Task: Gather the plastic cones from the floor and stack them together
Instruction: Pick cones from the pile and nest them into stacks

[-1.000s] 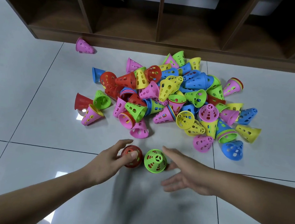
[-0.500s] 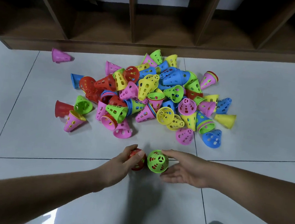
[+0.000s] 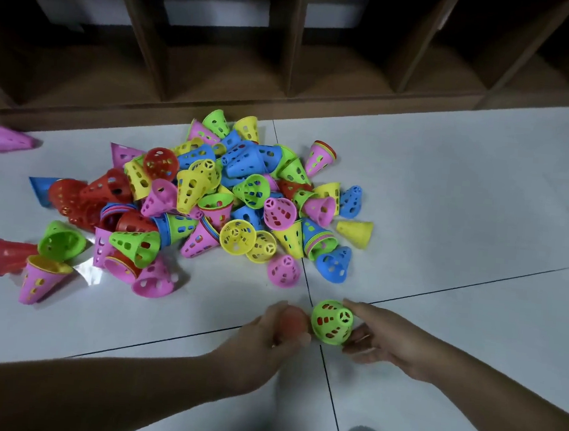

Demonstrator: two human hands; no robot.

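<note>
A person's left hand (image 3: 265, 337) grips a red cone (image 3: 292, 322) (blurred) as the right hand (image 3: 382, 337) holds a green cone (image 3: 332, 322) just beside it, near a pile (image 3: 225, 203) of coloured cones on a tiled floor (image 3: 448, 212).

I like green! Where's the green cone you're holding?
Head view, low, right of centre: green cone in the right hand, beside the red cone in the left hand.

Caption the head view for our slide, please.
The left hand grips a red cone, right hand a green cone, near the pile.
</note>
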